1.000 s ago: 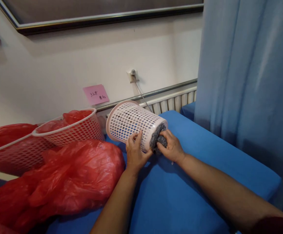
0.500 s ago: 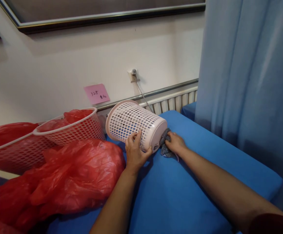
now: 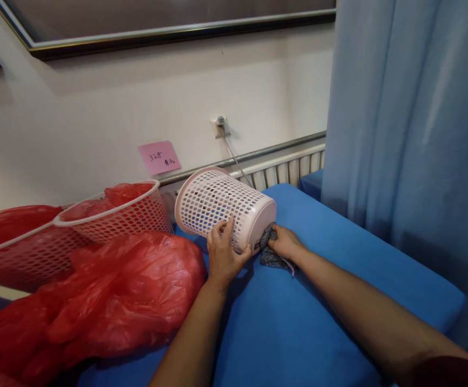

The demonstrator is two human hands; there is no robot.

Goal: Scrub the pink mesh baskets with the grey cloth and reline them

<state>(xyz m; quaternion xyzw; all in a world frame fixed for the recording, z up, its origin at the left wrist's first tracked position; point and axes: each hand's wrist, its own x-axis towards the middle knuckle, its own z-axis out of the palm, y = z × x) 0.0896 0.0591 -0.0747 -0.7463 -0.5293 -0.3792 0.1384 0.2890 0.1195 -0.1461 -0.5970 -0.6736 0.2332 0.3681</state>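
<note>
A pale pink perforated plastic basket lies tilted on its side on the blue padded surface, its mouth toward the wall. My left hand grips its near side, fingers wrapped against the mesh. My right hand is closed on a grey cloth, pressed at the lower edge of the basket's solid bottom where it meets the blue surface.
A second pink basket with a red plastic liner stands to the left, beside crumpled red plastic bags. A blue curtain hangs at right. A wall socket with cable and a pink note are on the wall behind.
My right hand has moved the grey cloth down from the basket's bottom face to its lower edge at the blue surface. My left hand has kept its grip on the basket.
</note>
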